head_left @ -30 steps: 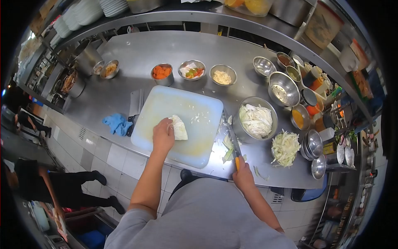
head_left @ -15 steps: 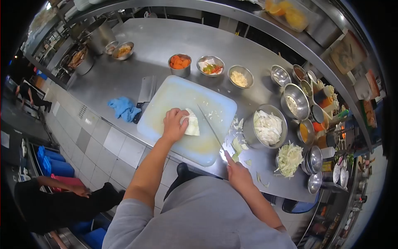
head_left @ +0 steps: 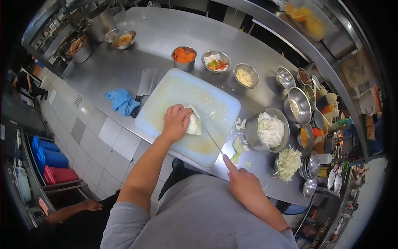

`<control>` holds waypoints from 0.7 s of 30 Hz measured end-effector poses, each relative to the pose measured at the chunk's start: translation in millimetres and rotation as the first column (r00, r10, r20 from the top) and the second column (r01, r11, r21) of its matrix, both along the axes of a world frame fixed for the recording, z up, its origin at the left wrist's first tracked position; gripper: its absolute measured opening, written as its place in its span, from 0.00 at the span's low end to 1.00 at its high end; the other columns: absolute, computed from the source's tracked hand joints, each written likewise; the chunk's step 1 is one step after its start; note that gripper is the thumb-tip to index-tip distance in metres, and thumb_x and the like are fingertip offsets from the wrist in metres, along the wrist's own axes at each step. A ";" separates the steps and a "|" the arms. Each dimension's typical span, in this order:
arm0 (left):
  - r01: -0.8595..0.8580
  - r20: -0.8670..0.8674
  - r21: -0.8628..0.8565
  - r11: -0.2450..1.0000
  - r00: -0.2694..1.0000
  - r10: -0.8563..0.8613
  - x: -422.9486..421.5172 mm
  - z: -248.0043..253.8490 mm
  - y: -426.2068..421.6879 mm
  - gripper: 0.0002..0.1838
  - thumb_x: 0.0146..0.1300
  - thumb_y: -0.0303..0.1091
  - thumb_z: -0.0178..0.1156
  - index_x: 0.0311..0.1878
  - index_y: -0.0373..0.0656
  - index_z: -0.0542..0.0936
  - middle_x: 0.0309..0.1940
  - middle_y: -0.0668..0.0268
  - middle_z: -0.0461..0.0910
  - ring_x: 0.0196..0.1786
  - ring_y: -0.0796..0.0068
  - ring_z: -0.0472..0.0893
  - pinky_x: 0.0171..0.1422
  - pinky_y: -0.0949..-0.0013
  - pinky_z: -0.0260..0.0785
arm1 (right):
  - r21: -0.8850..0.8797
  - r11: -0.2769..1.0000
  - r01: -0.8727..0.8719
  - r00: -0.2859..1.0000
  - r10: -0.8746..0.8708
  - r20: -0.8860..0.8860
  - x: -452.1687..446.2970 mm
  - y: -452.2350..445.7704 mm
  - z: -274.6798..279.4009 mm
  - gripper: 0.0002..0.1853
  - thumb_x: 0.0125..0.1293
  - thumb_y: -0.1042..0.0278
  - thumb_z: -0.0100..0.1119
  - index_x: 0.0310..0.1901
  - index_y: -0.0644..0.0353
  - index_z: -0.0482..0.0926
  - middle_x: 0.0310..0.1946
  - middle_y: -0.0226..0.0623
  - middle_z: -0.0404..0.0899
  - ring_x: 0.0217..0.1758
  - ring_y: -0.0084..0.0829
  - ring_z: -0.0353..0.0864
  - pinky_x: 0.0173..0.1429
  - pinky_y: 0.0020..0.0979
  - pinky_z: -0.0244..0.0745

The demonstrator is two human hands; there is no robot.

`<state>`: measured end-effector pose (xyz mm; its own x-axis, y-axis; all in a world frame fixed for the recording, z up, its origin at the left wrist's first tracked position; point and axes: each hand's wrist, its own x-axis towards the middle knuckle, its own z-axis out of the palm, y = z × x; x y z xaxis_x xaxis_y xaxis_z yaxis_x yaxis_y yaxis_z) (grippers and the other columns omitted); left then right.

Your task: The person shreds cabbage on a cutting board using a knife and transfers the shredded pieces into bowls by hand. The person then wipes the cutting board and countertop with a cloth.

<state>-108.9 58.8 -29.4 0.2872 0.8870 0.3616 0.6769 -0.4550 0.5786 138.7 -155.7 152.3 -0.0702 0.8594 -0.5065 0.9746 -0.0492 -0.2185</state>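
Note:
A pale wedge of cabbage [head_left: 194, 125] lies on the white cutting board [head_left: 166, 93]. My left hand [head_left: 177, 121] presses on its left side with curled fingers, holding it down. In my right hand [head_left: 243, 182] is the handle of a knife [head_left: 209, 135]. The knife's long blade reaches up and left across the board, its front part against the right side of the cabbage. Small cabbage shreds lie on the board, and loose leaf pieces [head_left: 237, 150] rest on the steel table beside its right edge.
A cleaver [head_left: 147, 83] and a blue cloth [head_left: 122, 101] lie left of the board. Behind it stand bowls of sliced carrot [head_left: 183, 55], chopped peppers [head_left: 216, 63] and minced garlic [head_left: 245, 76]. A pot of cut cabbage [head_left: 268, 128] and a bowl of shreds [head_left: 289, 163] stand right. A co-worker's arm [head_left: 76, 211] shows lower left.
The knife blade has moved left, from apart on the board to against the cabbage. My left hand stays on the wedge. The nearby co-worker has moved lower in view.

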 end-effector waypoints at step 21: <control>-0.061 0.186 0.102 0.993 0.982 0.041 0.4 -21.7 2.4 0.08 0.74 0.37 0.63 0.49 0.50 0.87 0.53 0.61 0.80 0.60 0.51 0.76 0.66 0.50 0.67 | -0.059 0.998 0.032 0.999 -0.033 -0.010 -20.6 29.5 -31.2 0.38 0.84 0.59 0.54 0.89 0.27 0.51 0.35 0.55 0.87 0.40 0.57 0.90 0.49 0.57 0.84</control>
<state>-108.5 61.3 -51.0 0.1625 0.8525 0.4969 0.5879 -0.4881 0.6451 118.1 -126.2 121.0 -0.0485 0.8299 -0.5558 0.9697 -0.0943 -0.2253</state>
